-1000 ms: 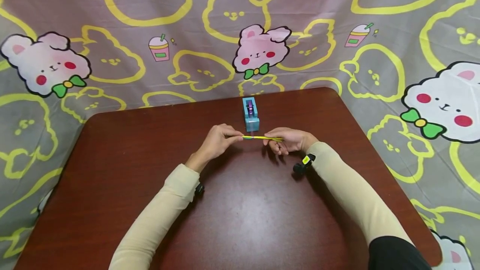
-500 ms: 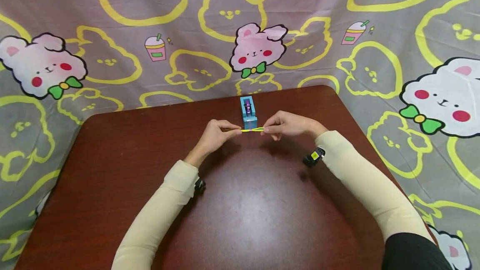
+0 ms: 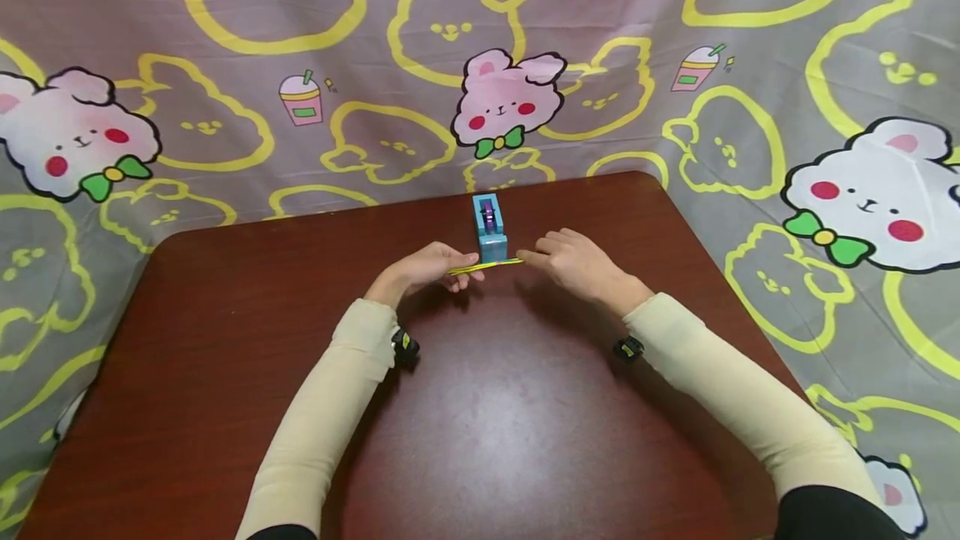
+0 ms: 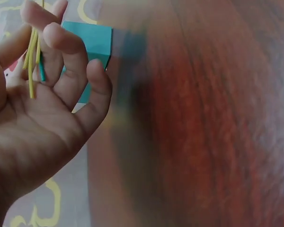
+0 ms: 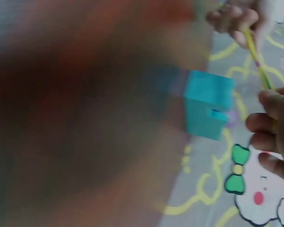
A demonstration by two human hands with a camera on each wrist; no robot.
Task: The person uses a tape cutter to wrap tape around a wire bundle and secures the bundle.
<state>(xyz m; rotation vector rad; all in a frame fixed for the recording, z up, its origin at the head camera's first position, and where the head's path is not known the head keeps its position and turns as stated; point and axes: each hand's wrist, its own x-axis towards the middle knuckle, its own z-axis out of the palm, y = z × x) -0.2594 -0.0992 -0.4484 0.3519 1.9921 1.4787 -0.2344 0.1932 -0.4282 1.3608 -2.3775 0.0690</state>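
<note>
A thin bundle of yellow and green wire-like strands spans the gap between both hands. My left hand pinches one end between thumb and fingers; its other fingers are loosely curled. In the left wrist view, loose ends of the strands stick out above the palm. My right hand pinches the opposite end with its fingertips. A small purple mark shows around the bundle in the right wrist view. Just behind the bundle stands a blue tape dispenser with a purple roll.
The brown wooden table has rounded back corners. A patterned cloth with cartoon animals hangs behind it and at the sides. Each wrist carries a small black camera.
First the right hand shifted up onto the bundle near the dispenser; then the left hand turned, showing its lower fingers, and the right hand turned knuckles up. The bundle now tilts slightly.
</note>
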